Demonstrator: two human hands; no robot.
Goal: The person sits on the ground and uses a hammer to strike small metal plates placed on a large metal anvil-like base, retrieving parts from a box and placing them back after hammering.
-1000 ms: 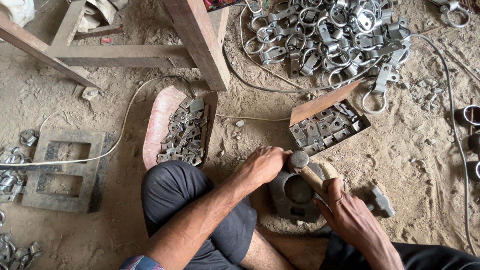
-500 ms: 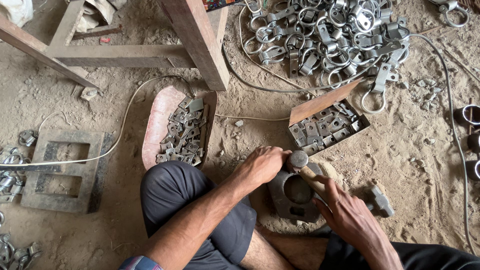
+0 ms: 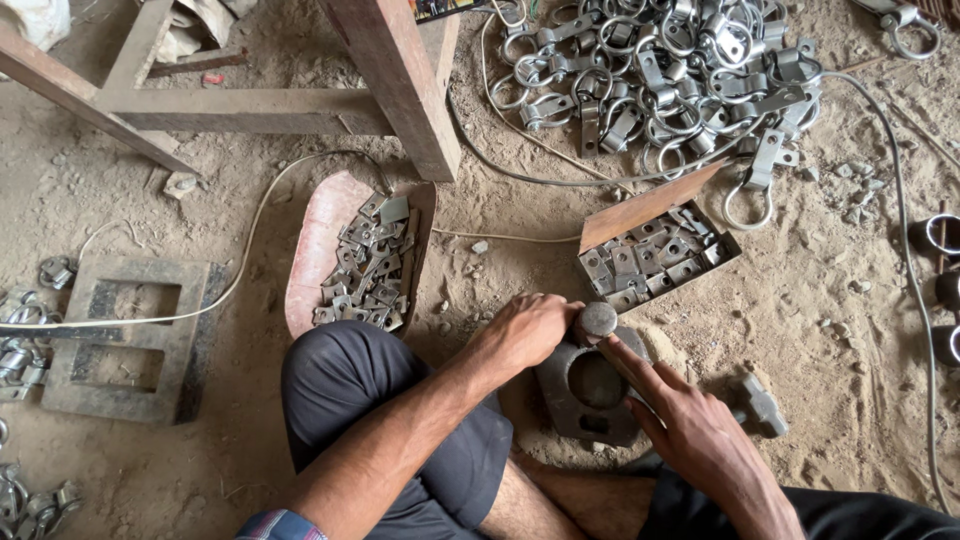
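Your left hand (image 3: 525, 332) rests curled at the left edge of the grey metal block (image 3: 588, 392), fingers closed on something too small to make out. Your right hand (image 3: 700, 432) grips the hammer (image 3: 598, 322) by its handle, head resting over the block's far edge. Just beyond the block lies a box of flat metal plates (image 3: 655, 258). Left of it, a tray (image 3: 318, 250) holds similar plates. Far right, a heap of ring clamps (image 3: 660, 75).
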